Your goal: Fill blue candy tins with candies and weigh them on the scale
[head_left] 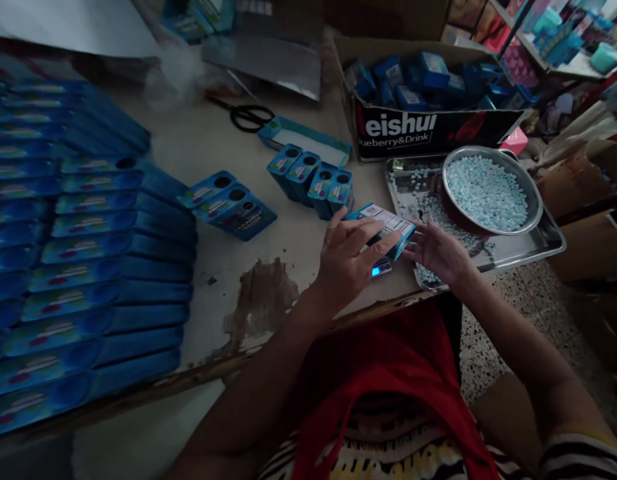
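1. The left hand (345, 257) grips a blue box (394, 223); the right hand (441, 253) is open, fingertips by the box's right end, contact uncertain.
2. The box's upturned side carries fine print, too small to read. At 6 o'clock from it, a scale (383, 268) glows blue, digits illegible.
3. At 1 o'clock, a carton (448, 143) reads "eishui" and "ueberry&Drink".
4. At 2 o'clock, a bowl (538, 208) of pale pellets sits on a tray (545, 240), which reaches the counter's (308, 247) front edge.
5. Bare room lies at 9 o'clock, towards the stacks (153, 267).
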### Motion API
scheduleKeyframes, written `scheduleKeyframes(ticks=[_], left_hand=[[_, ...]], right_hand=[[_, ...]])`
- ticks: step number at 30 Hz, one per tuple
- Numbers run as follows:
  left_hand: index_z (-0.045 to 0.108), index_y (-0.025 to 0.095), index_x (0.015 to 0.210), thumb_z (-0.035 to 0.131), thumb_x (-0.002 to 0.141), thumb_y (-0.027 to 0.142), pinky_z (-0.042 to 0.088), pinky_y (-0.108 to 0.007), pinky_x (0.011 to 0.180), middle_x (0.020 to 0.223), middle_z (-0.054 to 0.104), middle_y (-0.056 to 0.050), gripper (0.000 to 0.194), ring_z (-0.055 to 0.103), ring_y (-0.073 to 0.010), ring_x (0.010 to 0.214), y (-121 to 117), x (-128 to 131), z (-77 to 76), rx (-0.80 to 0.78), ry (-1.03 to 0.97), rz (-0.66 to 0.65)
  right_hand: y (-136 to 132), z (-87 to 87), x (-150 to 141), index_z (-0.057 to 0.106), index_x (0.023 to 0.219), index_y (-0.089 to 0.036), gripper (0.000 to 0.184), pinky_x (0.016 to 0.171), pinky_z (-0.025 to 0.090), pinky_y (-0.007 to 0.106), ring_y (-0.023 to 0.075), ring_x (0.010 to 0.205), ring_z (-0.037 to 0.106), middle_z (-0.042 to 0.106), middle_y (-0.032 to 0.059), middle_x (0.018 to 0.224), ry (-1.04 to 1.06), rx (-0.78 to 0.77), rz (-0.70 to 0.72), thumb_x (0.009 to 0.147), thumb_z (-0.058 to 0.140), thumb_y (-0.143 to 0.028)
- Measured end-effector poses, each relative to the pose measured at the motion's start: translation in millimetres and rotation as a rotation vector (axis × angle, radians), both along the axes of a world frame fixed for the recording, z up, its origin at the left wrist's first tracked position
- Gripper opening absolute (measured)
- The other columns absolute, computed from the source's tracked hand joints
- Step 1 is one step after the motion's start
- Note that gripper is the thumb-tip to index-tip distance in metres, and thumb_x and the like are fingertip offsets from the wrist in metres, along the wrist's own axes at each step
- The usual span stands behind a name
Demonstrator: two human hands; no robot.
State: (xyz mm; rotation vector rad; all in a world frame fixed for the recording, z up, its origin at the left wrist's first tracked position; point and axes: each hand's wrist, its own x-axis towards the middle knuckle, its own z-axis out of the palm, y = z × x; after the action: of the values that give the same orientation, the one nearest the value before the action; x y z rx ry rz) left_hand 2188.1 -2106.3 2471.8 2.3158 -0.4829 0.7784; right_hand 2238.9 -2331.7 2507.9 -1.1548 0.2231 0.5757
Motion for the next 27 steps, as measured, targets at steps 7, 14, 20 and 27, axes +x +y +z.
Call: scheduleKeyframes(ticks=[7,14,20,27], left_hand=[[0.080,0.028,0.135,0.052,0.112,0.038,0.051,-0.049,0.119,0.128,0.081,-0.010,0.037,0.071,-0.0292,0.118,-4.6,7.4,-22.6,0.018,0.019,0.086],[0.085,0.033,0.126,0.056,0.111,0.030,0.048,-0.052,0.124,0.122,0.082,-0.008,0.033,0.071,-0.0278,0.119,-4.2,-4.7,-17.2,0.094,-0.047,0.086],[0.085,0.037,0.127,0.059,0.112,0.026,0.047,-0.048,0.118,0.119,0.083,-0.005,0.032,0.071,-0.0253,0.110,2.7,-1.4,-13.5,0.151,-0.167,0.063],[0.077,0.023,0.134,0.062,0.109,0.031,0.052,-0.043,0.101,0.122,0.080,-0.012,0.030,0.071,-0.0285,0.109,-6.4,-6.5,-30.1,-0.090,-0.105,0.120]], right_hand=[[-0.9,2.1,-2.1,0.078,0.099,-0.017,0.022,0.101,0.069,0.031,0.0171,0.097,0.081,0.085,0.0099,0.102,0.144,0.180,-0.002,0.109,0.059,-0.017],[-4.2,-2.7,5.4,0.081,0.093,-0.014,0.022,0.083,0.072,0.025,0.0154,0.081,0.081,0.086,0.0094,0.094,0.141,0.125,0.060,0.098,0.064,-0.001],[9.8,-6.1,10.8,0.081,0.092,-0.013,0.019,0.078,0.071,0.021,0.0135,0.077,0.081,0.085,0.0071,0.088,0.112,0.117,0.084,0.095,0.069,0.000],[10.8,2.6,18.3,0.080,0.098,-0.012,0.020,0.074,0.072,0.024,0.0152,0.071,0.081,0.084,0.0085,0.083,0.089,-0.031,0.118,0.092,0.069,0.003]])
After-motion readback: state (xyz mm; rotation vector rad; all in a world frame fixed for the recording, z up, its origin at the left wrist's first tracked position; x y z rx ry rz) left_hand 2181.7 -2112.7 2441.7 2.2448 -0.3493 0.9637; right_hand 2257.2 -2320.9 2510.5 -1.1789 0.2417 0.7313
